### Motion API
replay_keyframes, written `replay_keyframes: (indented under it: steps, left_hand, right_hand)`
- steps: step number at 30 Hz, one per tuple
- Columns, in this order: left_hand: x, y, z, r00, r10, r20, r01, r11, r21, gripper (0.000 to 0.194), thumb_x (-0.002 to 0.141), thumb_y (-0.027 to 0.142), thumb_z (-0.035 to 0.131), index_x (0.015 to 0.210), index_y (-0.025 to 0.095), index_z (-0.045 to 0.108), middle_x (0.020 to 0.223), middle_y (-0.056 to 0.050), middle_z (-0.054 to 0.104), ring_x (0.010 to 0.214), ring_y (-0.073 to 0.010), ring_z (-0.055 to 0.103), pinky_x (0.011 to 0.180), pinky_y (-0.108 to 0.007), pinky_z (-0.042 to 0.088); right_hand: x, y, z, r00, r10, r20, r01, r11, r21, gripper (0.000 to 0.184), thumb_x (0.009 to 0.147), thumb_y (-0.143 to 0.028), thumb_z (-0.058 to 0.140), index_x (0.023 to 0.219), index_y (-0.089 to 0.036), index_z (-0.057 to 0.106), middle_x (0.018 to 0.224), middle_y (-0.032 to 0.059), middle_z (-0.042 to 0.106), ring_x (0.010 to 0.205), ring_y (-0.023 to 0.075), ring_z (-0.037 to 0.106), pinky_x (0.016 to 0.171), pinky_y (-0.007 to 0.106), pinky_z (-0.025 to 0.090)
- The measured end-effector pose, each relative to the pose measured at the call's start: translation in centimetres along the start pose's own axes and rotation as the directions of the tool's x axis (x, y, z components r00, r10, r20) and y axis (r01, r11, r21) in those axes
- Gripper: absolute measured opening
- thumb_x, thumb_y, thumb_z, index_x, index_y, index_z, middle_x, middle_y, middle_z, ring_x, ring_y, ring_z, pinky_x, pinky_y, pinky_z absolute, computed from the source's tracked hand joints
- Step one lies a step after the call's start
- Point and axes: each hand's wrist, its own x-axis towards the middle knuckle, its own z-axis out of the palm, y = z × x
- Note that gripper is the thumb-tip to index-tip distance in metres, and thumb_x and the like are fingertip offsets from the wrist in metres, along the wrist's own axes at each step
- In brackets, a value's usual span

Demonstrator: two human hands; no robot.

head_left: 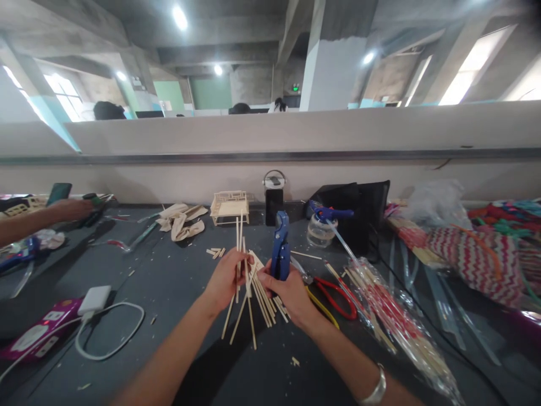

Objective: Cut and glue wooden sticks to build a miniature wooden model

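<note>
A: How many wooden sticks (251,322)?
B: Many, too overlapped to count.
A: Cutters?
B: One blue handheld cutter (280,245).
A: Model furniture?
B: One miniature wooden daybed (230,210).
A: What else on the desk (169,321)?
B: One clear jar (320,235), one white charger (94,299).
A: Bangles?
B: One silver bangle (377,385).
A: Ceiling lights (180,17)?
B: At least four.
</note>
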Motion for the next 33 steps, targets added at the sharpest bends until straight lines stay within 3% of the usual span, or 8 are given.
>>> replay_keyframes:
  steps: [4,8,13,17,22,27,33]
  left_hand:
    - [0.1,-0.9,1.7,0.999,0.047,0.028,-0.038,0.964,-0.262,0.016,0.078,0.037,0.047,0.08,0.021,0.045,0.074,0.002,0.051,0.049,-0.0061,0.039,0.041,-0.018,0.028]
    - [-0.2,-2.0,2.2,0.999,0.038,0.023,-0.023,0.892,-0.451,0.022,0.078,0.04,0.057,0.083,0.02,0.049,0.073,0.003,0.052,0.055,-0.0063,0.045,0.045,-0.017,0.033]
    - [-0.6,-2.3,2.3,0.987,-0.01,0.159,0.107,0.78,-0.616,0.034,0.078,0.042,0.062,0.103,0.019,0.057,0.088,-0.002,0.061,0.068,-0.0128,0.059,0.055,-0.024,0.047]
    - [-0.7,-2.2,2.3,0.976,0.02,0.215,0.144,0.683,-0.716,0.028,0.079,0.035,0.064,0.101,0.018,0.059,0.088,-0.003,0.063,0.074,-0.0162,0.061,0.056,-0.027,0.05]
    - [-0.2,-1.5,0.8,0.988,0.095,0.122,0.046,0.573,-0.818,0.013,0.078,0.023,0.067,0.084,0.015,0.059,0.071,0.001,0.056,0.064,-0.0108,0.056,0.06,-0.024,0.049]
    - [0.0,-0.9,-0.5,0.997,0.068,0.031,-0.009,0.526,-0.85,0.007,0.081,0.019,0.064,0.084,0.014,0.06,0.063,0.005,0.046,0.05,-0.005,0.044,0.055,-0.021,0.046]
    - [-0.2,-0.9,-0.2,0.997,0.03,0.075,0.05,0.5,-0.865,0.012,0.079,0.021,0.067,0.085,0.014,0.059,0.061,0.006,0.04,0.05,-0.0044,0.04,0.052,-0.018,0.043]
  right_hand:
    - [0.0,0.8,0.1,0.998,-0.009,-0.056,0.006,0.998,-0.062,0.031,0.063,-0.035,0.077,0.079,-0.02,0.054,0.065,-0.0054,0.055,0.05,0.0097,0.048,0.045,0.022,0.043]
    - [0.2,1.2,0.2,0.995,-0.016,-0.095,0.005,0.993,-0.117,0.025,0.066,-0.029,0.073,0.075,-0.02,0.052,0.059,-0.0071,0.051,0.046,0.0088,0.045,0.042,0.022,0.041]
    - [0.2,0.7,0.5,0.982,0.017,-0.189,-0.026,0.999,-0.044,0.028,0.062,-0.026,0.074,0.078,-0.021,0.051,0.056,-0.0078,0.052,0.045,0.0101,0.048,0.043,0.023,0.043]
    - [0.1,0.5,0.8,0.989,0.027,-0.144,-0.034,0.998,-0.049,0.026,0.063,-0.03,0.073,0.077,-0.019,0.053,0.056,-0.0062,0.055,0.045,0.0114,0.049,0.042,0.024,0.043]
    - [0.1,0.3,0.2,0.991,-0.085,-0.101,0.067,0.983,-0.172,0.033,0.059,-0.033,0.079,0.076,-0.019,0.054,0.065,-0.0053,0.057,0.057,0.0113,0.051,0.057,0.025,0.044]
    - [-0.1,0.0,0.0,0.996,-0.073,0.047,0.083,0.963,-0.256,0.039,0.055,-0.034,0.082,0.074,-0.019,0.052,0.065,-0.006,0.054,0.059,0.0113,0.049,0.06,0.026,0.044]
    - [-0.8,0.6,0.6,0.989,-0.105,0.102,0.132,0.944,-0.302,0.045,0.054,-0.031,0.083,0.081,-0.021,0.05,0.069,-0.0063,0.054,0.059,0.0116,0.049,0.059,0.026,0.045]
